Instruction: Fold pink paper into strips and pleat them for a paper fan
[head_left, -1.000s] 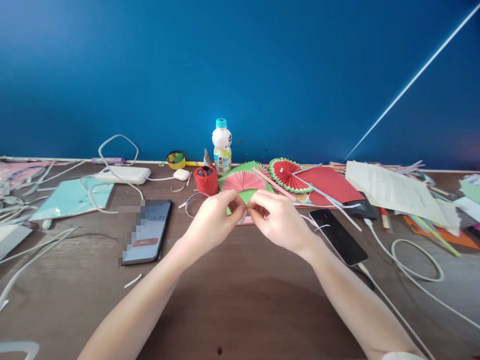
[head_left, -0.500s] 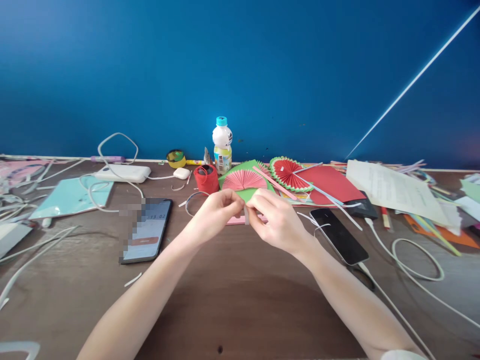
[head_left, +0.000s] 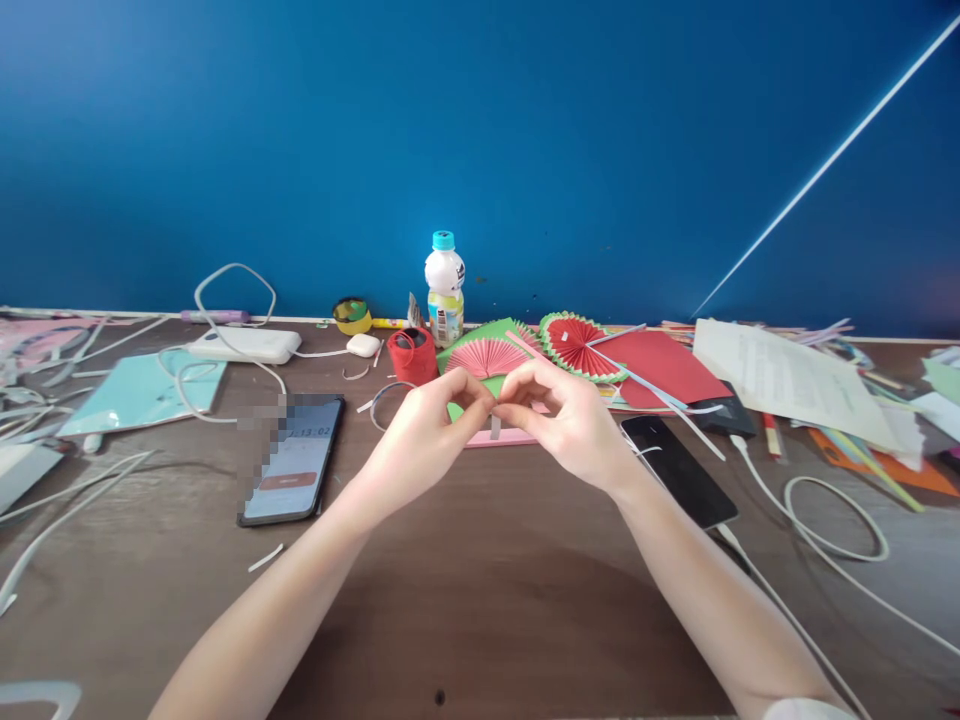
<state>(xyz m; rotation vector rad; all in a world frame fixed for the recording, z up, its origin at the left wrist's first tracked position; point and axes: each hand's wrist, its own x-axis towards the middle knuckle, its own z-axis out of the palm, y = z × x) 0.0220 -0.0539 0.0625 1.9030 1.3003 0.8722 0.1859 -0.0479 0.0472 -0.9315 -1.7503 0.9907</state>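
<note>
Above a brown table (head_left: 480,590), a person's left hand (head_left: 439,420) and right hand (head_left: 566,420) meet fingertip to fingertip, forearms reaching in from 7 and 5 o'clock. Thumb and forefinger of each hand are clamped on a pale strip (head_left: 495,428), small and narrow, whose free end hangs toward 6 o'clock; its upper end is hidden in the grip. The remaining fingers of both hands curl loosely inward.

Taking the fingertips as the dial's center, a pink fan (head_left: 486,360) lies spread on green paper (head_left: 493,384) at 12 o'clock, with pink paper (head_left: 514,437) just below the hands at 6. A red fan (head_left: 574,345) edged in green sits at 2 o'clock, beside red paper (head_left: 667,368) between 2 and 3. A bottle (head_left: 445,285) with a turquoise cap stands upright at 11, near a red roll (head_left: 412,356) at 10.

Farther out, a phone (head_left: 296,465) with a lit screen lies between 8 and 9 o'clock, and a dark-screened phone (head_left: 679,470), a white cable (head_left: 726,535) at its end, near 4. A printed sheet (head_left: 795,380) rests well apart at 3, and a turquoise packet (head_left: 146,390) at 9.
</note>
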